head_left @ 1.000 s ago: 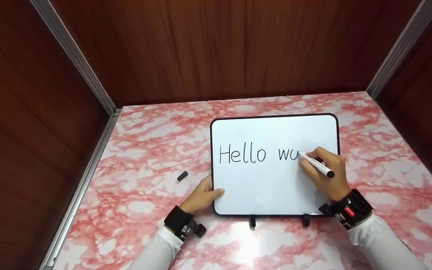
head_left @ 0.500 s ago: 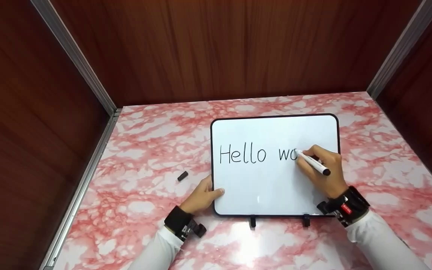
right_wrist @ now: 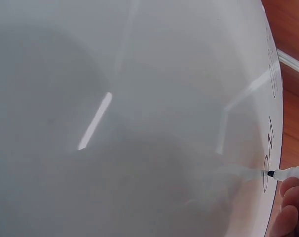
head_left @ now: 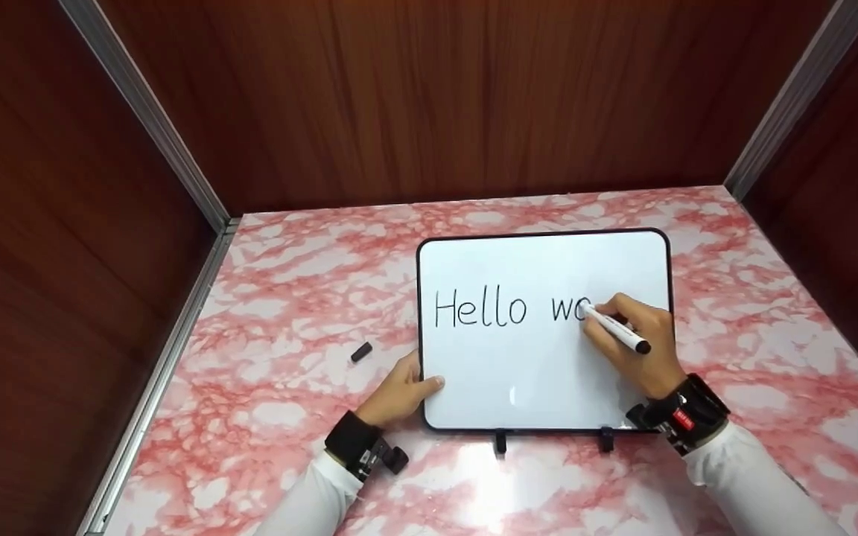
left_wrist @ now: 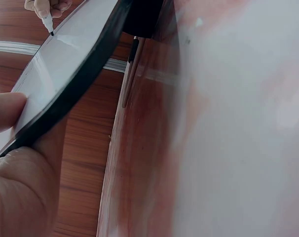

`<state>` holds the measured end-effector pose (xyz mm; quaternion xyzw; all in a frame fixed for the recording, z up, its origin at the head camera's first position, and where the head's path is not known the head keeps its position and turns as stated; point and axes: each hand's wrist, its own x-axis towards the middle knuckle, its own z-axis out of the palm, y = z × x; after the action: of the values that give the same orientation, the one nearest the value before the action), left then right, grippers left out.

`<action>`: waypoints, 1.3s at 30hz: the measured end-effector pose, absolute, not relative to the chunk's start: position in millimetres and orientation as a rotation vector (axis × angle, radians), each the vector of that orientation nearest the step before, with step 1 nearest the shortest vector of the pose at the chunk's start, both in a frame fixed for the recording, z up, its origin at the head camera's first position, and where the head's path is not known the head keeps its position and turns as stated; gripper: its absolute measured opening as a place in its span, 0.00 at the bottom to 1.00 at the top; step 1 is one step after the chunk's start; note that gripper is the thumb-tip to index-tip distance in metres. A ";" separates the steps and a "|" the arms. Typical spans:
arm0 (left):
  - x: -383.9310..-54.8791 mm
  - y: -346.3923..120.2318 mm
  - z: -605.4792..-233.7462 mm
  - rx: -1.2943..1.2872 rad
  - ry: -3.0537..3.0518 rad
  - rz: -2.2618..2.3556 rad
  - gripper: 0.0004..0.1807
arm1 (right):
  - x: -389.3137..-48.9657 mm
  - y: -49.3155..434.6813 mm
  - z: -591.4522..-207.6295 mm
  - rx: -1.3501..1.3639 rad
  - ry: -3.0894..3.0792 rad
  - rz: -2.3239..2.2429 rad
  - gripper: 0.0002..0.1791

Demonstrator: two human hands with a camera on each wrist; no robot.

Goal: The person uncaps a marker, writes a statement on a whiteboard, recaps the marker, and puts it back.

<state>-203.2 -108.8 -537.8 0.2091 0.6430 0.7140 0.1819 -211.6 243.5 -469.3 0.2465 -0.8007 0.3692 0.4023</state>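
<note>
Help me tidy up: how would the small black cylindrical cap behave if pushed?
Lying on its side, the small black cylindrical cap would probably roll. It may slide: the red-and-white marbled table looks glossy. Its small size suggests lightness.

3 brown panels (head_left: 429, 97) and 2 metal corner strips (head_left: 150, 112) around a red-veined tabletop (head_left: 280, 290)

The board (head_left: 533, 380) is black-rimmed white, its writing (head_left: 495, 304) black. The marker (head_left: 617, 327) is white with a black end (head_left: 643, 347), the cap (head_left: 361, 352) black. The table (head_left: 272, 298) is marbled red and white; the walls (head_left: 436, 97) are brown with darker wood grain. Sleeves (head_left: 764, 476) are white, wristbands (head_left: 352, 438) black, the right one's red tag (head_left: 684, 420) perhaps pale-lettered.
</note>
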 end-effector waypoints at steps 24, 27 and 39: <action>-200.8 -110.8 -539.6 0.599 1.823 2.011 0.22 | -193.5 237.6 -445.2 0.530 -1.973 0.951 0.07; -200.9 -110.4 -539.1 0.616 1.799 2.022 0.22 | -190.5 234.7 -440.3 0.519 -1.974 0.940 0.07; -202.9 -109.2 -537.7 0.586 1.793 2.024 0.23 | -205.2 257.1 -475.1 0.522 -2.031 0.933 0.08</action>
<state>-202.9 -109.2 -537.7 0.2080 0.6368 0.7187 0.1864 -205.2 257.1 -475.1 0.2073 -0.8067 0.3707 0.4109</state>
